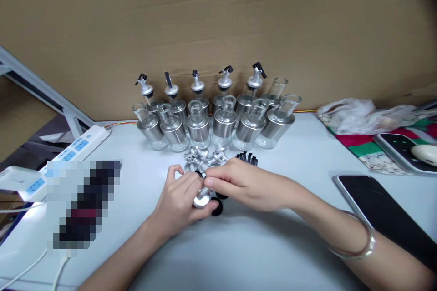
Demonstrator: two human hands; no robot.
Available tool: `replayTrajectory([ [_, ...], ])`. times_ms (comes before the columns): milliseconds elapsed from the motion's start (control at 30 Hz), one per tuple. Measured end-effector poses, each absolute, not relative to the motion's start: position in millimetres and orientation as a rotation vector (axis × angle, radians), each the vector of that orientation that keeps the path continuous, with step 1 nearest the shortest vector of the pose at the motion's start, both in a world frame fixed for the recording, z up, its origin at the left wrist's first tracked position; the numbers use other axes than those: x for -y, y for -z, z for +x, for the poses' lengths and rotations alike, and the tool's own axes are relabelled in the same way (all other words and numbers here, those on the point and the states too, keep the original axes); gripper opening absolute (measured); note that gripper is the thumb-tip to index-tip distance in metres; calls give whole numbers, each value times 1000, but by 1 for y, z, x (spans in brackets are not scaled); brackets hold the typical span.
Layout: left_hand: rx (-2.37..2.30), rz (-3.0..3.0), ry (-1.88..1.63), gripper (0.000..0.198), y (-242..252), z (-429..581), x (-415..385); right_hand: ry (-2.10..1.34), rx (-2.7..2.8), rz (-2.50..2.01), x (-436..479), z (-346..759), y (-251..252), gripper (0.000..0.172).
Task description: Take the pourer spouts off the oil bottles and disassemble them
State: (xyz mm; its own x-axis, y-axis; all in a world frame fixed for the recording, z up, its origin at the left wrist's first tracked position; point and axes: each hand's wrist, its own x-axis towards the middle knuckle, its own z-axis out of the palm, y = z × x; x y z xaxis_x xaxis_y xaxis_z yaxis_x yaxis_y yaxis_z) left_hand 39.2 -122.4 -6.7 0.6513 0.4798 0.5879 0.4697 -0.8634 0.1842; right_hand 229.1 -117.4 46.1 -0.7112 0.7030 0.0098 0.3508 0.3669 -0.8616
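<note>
Item in hand: a pourer cap [201,200], held low over the white table [239,254] at its middle, just in front of the bottle rows.
Left hand [180,198]: closed round the cap from the left, fingers curled over it and the thumb under its lower edge; only the cap's round base shows.
Right hand [241,186]: reaches in from the right, fingertips [209,183] drawn together against the cap's upper end. What they pinch there is hidden.
Position relative to grip: the cap sits between the two hands, base tilted toward the viewer, top covered by fingers.
Cap appearance: bright polished metal, circular flared base, shiny and smooth.
Black ring [218,209]: flat, dull, rubber-like, lying on the table, touching or just under the left thumb.
Loose pourers [204,157]: a small heap of the same silver parts, just behind the hands.
Black stoppers [247,158]: a cluster of small dark pieces beside that heap, behind the right hand.
Bottles [198,125]: clear glass with brushed steel sleeves, two rows; five in the back row carry fitted pourers, the others stand open-necked.
Bangle [358,245]: smooth silver band on the right wrist.
Phone [375,207]: dark screen, flat on the table, right of the forearm.
Power strip [77,145]: white, far left.
</note>
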Motion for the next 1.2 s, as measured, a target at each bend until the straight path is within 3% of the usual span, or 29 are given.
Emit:
replayTrajectory([
  [167,-920,2800,-1010,12,8,36,119,-1352,1855,-1044,120,237,-55,40],
  [333,-919,2664,-996,9,11,36,119,-1446,1666,-1109,132,254,-52,17],
  [600,-937,2623,-1044,9,12,36,120,-1324,1572,-1379,141,281,3,10],
  [800,-910,2627,-984,9,17,36,118,-1258,1686,-1489,147,292,9,3],
  [967,-924,2612,-973,9,17,38,119,-1028,1928,-1611,146,298,7,11],
  [1200,-899,2597,-947,9,19,36,119,-991,2100,-1639,147,305,7,24],
])
